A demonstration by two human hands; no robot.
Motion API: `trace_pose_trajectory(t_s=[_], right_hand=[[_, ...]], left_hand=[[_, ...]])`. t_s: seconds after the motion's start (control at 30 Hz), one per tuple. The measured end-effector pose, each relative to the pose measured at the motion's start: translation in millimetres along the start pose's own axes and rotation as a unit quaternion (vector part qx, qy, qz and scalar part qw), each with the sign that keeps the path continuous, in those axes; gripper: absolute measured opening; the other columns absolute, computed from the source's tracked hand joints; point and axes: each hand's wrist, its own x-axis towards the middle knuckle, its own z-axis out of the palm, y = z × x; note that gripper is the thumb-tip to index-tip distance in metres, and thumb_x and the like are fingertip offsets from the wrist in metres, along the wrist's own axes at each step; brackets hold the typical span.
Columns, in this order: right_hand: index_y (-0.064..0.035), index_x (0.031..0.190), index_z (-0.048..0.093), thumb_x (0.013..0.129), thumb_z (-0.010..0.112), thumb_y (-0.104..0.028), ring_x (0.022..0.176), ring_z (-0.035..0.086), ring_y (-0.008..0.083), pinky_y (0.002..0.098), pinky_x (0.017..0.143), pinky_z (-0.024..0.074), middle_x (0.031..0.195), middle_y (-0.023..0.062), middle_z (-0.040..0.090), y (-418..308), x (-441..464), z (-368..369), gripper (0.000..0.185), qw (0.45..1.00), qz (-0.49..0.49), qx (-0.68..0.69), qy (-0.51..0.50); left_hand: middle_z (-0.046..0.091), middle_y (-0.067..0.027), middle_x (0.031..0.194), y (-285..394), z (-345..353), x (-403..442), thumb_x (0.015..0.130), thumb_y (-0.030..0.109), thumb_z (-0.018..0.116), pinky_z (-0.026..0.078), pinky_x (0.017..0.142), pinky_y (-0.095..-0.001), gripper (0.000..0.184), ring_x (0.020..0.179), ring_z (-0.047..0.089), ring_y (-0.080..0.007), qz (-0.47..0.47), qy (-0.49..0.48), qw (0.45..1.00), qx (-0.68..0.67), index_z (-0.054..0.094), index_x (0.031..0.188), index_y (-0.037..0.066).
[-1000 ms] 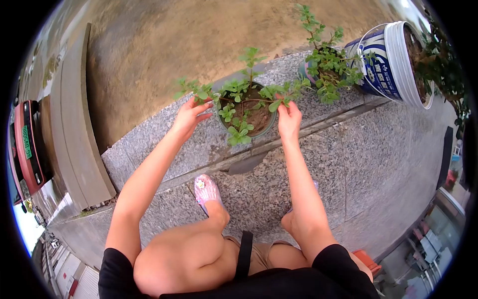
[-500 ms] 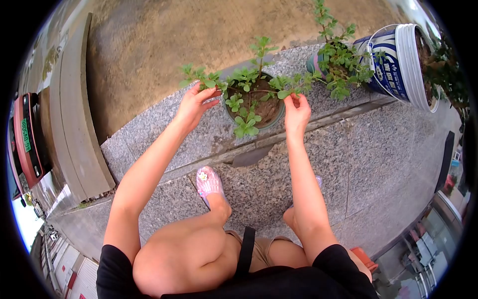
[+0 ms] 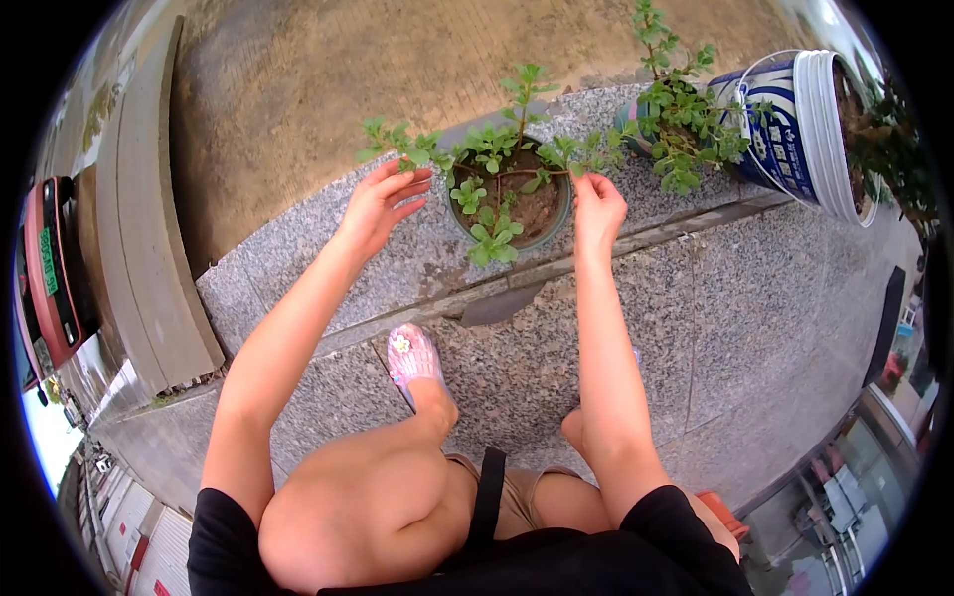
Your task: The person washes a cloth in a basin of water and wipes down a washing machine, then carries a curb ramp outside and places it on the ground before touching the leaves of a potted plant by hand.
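A leafy green succulent plant (image 3: 492,147) grows in a round pot (image 3: 545,236) of brown soil, its stems spreading over the rim on several sides. My left hand (image 3: 380,207) is at the left branch, fingers apart, its tips just beneath the leaves. Whether they touch the leaves I cannot tell. On the other side, my right hand (image 3: 600,214) has thumb and fingers pinched together at the right-hand stem (image 3: 558,171), by the pot's rim. The fingertips partly hide what lies between them.
Farther right stands a second leafy plant (image 3: 686,129) in a pot, beside a blue and white bucket (image 3: 780,124) holding soil. The granite ledge (image 3: 328,258) has a step along its near side. My foot in a clear pink shoe (image 3: 414,358) rests below. A red car (image 3: 52,263) is far left.
My left hand has shifted slightly left and down from the leaves. My right hand has turned a little, its fingers closer together. The pot stays in place.
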Motion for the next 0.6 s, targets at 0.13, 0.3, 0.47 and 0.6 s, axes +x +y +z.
trace_pose_trajectory(t_s=[0.13, 0.3, 0.47, 0.6], right_hand=[[0.0015, 0.083, 0.063, 0.075, 0.069, -0.023, 0.059, 0.046, 0.0074, 0.023, 0.055, 0.0375, 0.065, 0.0009, 0.056, -1.5, 3.0, -1.6, 0.026, 1.0, -0.004, -0.014, 0.002], [-0.002, 0.089, 0.062, 0.078, 0.067, -0.018, 0.059, 0.046, 0.0044, 0.0197, 0.051, 0.0358, 0.068, -0.0031, 0.053, -6.0, 6.0, -8.3, 0.02, 0.998, 0.001, 0.015, -0.055], [-0.0019, 0.091, 0.06, 0.08, 0.06, -0.016, 0.06, 0.052, 0.0066, 0.0202, 0.05, 0.0404, 0.071, 0.0005, 0.057, -16.4, 11.2, -21.8, 0.017, 0.968, 0.157, 0.18, -0.071], [-0.0038, 0.088, 0.06, 0.082, 0.058, -0.017, 0.061, 0.053, 0.0074, 0.0202, 0.05, 0.0415, 0.073, 0.0006, 0.057, -11.6, 16.3, -30.7, 0.014, 0.94, 0.214, 0.239, -0.116]], left_hand=[[0.051, -0.0181, 0.117, -2.3, -5.7, -3.1, 0.086, 0.013, 0.053, 0.041, 0.093, -0.0401, 0.041, 0.11, 0.049, -0.0268, -0.008, 0.0, 1.0, -0.012, 0.035, 0.121, 0.001], [0.051, -0.0173, 0.118, -3.6, -11.2, -8.1, 0.086, 0.013, 0.051, 0.042, 0.092, -0.0393, 0.039, 0.109, 0.05, -0.026, -0.009, 0.003, 1.0, -0.014, 0.037, 0.121, 0.001], [0.052, -0.0159, 0.116, -4.6, -17.2, -8.3, 0.087, 0.012, 0.049, 0.044, 0.089, -0.0377, 0.04, 0.105, 0.052, -0.0244, -0.01, 0.009, 1.0, -0.012, 0.038, 0.123, 0.001], [0.051, -0.0158, 0.116, -5.2, -23.8, -7.0, 0.086, 0.013, 0.05, 0.043, 0.091, -0.0386, 0.036, 0.108, 0.05, -0.0256, -0.01, 0.005, 1.0, -0.018, 0.042, 0.119, 0.003]])
